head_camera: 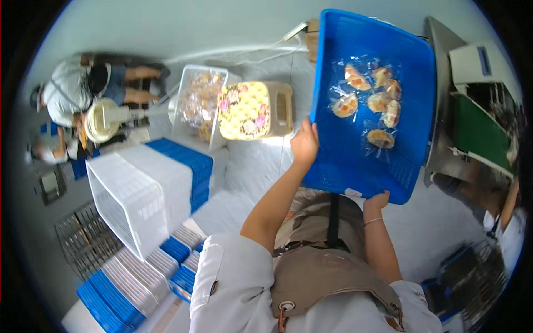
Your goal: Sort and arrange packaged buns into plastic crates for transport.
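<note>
A blue plastic crate (pixel 349 166) with perforated walls is held up between my two hands. My left hand (pixel 305 142) grips its rim on the left side. My right hand (pixel 377 200) holds the near edge by the right corner, with a thin bracelet on that wrist. Inside the crate lie several clear-wrapped bread pieces (pixel 381 138), loosely scattered. A small white label (pixel 353 192) is on the near rim, between my hands.
To the left stand a stool with a floral seat (pixel 243 110), a clear bin of wrapped food (pixel 200 104), a fan (pixel 102 120) and stacked white baskets (pixel 137 195). A machine with a green belt (pixel 479 129) is at right. Other people (pixel 68 91) are at far left and right.
</note>
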{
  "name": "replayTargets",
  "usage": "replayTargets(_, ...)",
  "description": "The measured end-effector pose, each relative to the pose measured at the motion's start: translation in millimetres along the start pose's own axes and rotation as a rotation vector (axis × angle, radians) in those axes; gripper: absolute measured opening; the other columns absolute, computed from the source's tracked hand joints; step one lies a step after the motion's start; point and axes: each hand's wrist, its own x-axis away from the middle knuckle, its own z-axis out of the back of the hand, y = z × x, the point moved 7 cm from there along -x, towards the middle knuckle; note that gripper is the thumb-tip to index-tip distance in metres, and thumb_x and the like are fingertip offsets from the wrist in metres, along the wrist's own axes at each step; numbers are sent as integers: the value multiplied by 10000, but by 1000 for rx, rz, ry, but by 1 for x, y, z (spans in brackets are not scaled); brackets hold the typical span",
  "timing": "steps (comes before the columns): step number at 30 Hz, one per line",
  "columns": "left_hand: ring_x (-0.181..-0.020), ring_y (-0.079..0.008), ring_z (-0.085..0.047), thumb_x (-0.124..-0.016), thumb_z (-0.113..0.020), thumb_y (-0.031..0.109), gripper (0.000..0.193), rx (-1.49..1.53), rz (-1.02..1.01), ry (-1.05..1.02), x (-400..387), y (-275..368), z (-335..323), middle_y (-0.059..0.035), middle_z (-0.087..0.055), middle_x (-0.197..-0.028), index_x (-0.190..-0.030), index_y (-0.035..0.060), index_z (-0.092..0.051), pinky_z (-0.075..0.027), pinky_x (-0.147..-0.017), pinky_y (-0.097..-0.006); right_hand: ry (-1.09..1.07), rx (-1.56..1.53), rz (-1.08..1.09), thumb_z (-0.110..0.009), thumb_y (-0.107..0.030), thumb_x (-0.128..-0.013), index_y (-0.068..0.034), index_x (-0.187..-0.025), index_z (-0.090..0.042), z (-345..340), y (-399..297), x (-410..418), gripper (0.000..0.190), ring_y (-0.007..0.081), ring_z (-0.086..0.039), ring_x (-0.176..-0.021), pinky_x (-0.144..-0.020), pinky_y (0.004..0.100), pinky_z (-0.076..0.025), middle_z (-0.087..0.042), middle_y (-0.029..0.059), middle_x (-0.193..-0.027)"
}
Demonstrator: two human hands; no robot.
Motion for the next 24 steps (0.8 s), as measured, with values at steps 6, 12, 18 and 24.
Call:
replayTargets(6, -777, -460, -597, -978, -418, 264, 219, -48, 107, -86, -19, 70, -28, -242, -633, -843, -1003, 49, -450, -456, -650, -533, 248, -63, 15, -516, -216, -885, 118, -1077, -590, -1, -56, -28, 392, 293, -633, -917, -808, 403, -529, -632, 162, -1066)
replayTargets(12, -860, -506, -573, -981, -367, 277, 365, -63, 71, -194, -43, 116, -80, -310, -599, -971, -1198, -14, -404, -439, -736, -558, 340, -7, 173, -535, -243, -896, 120, -1027, -608, -27, -109, -75, 392, 274, -638, -837, -747, 377, -511, -652, 166, -992)
replayTargets(18, -835, -512, -577, -972, -389, 300, 430, -218, -118, -500, -57, 139, -102, -338, -594, -966, -1185, -72, -366, -445, -732, -569, 536, 472, 294, -539, -323, -876, 41, -1064, -615, -28, -161, -81, 417, 338, -643, -840, -771, 418, -491, -665, 198, -993)
replayTargets(24, -754, -479, -610, -967, -419, 328, 407, -374, -460, -529, -13, 156, -73, -323, -617, -845, -1037, -71, -380, -482, -675, -555, 629, 459, 320, -564, -360, -852, -55, -1118, -596, 33, -165, -58, 406, 368, -643, -887, -777, 459, -486, -675, 170, -991)
